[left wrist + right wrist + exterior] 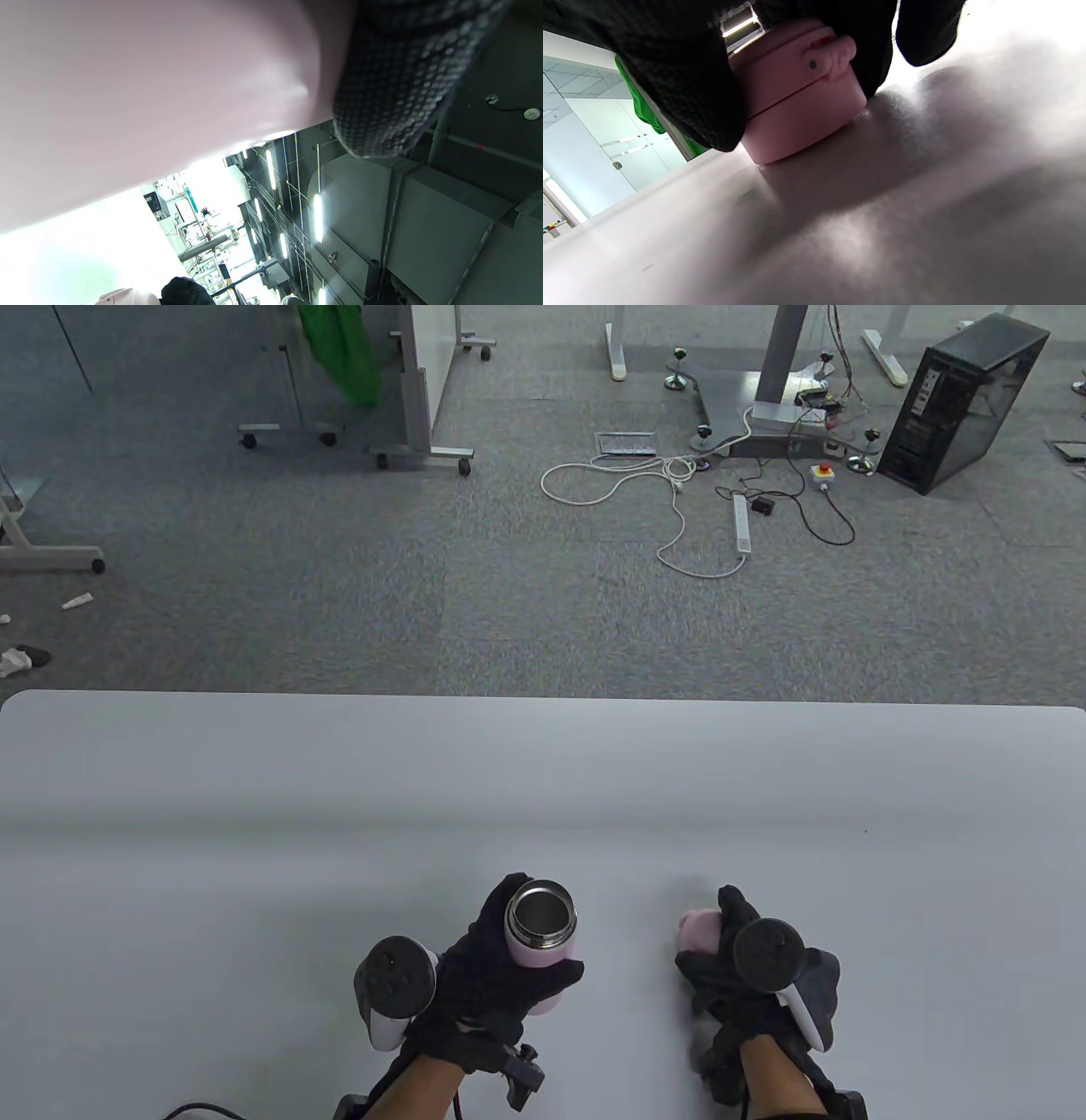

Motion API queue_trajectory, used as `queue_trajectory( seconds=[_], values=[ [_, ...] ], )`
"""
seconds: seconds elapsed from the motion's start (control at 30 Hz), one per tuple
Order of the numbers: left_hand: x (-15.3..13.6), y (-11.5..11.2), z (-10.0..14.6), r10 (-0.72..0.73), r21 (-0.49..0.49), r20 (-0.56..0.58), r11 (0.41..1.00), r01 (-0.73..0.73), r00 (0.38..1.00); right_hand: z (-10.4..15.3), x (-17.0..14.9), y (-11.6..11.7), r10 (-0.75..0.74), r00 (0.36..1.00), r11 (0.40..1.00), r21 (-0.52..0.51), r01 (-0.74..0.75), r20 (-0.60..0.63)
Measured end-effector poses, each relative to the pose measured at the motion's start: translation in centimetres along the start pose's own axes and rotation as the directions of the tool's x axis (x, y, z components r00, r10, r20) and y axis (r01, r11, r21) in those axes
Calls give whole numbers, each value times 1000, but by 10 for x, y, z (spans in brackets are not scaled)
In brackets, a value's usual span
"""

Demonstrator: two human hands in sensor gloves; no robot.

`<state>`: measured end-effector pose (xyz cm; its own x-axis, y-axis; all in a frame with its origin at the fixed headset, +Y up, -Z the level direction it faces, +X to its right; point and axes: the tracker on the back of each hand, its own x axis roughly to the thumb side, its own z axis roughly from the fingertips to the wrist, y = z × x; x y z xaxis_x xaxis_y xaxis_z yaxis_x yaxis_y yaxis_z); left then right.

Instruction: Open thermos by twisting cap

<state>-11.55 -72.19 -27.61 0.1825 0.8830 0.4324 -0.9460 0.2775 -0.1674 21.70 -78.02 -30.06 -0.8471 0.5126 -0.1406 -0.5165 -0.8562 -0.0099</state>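
steel-mouthed pink thermos (pixel 543 937), round cap (pixel 700 931) apart

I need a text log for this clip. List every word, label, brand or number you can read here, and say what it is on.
No text can be read in any view.
The pink thermos in the left hand: no print shows.
The pink cap under the right hand: only a small dark dot and a red spot, no letters.
The black computer tower on the floor: too small to tell.

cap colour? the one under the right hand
Pale pink cap, same as the thermos body. Right wrist view shows it best.
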Motion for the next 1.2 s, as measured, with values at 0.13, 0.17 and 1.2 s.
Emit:
queue_trajectory(
  seconds=[0.13, 0.17, 1.2],
  values=[
    [1, 0, 0, -2, 3, 5, 1000, 1, 1000, 0, 0, 0, -9, 1000, 1000, 21, 9, -2],
    [3, 0, -1, -6, 5, 12, 1000, 6, 1000, 1, -1, 0, -23, 1000, 999, 39, 23, 0],
    [-18, 51, -77, 124, 135, -152, 985, -103, 981, 31, 16, -57, -324, 932, 931, -122, 345, 163]
  ],
)
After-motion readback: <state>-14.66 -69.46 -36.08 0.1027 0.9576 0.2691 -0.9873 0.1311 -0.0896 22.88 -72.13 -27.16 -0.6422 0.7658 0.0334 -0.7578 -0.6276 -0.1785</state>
